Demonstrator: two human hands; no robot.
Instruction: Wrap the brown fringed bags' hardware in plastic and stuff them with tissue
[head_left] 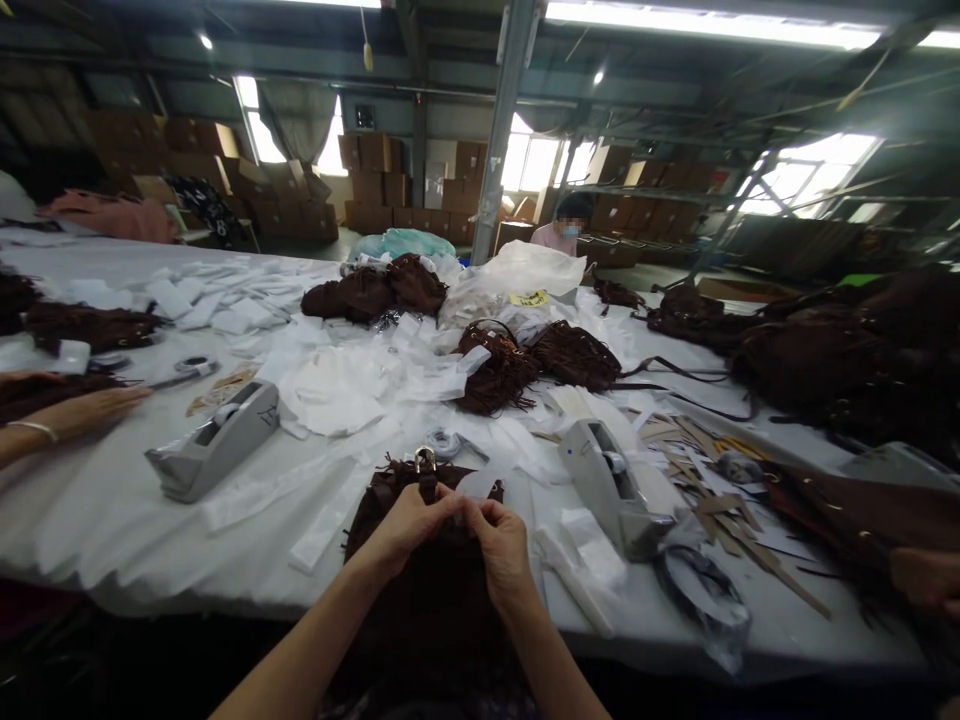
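A dark brown fringed suede bag (420, 590) lies at the table's near edge in front of me. My left hand (409, 522) and my right hand (501, 545) meet over its top, both with fingers pinched on the bag's strap just below a silver metal buckle (425, 461). A thin piece of white wrapping paper (480, 483) shows between my fingertips. One grey tape dispenser (611, 488) stands right of my hands, and another tape dispenser (217, 440) to the left.
White paper sheets (352, 385) and more brown fringed bags (525, 362) cover the white table (112, 520). Another person's hand (82, 410) rests at far left, and a hand (926, 578) at far right. A person (566, 228) sits across the table. Cardboard boxes line the back.
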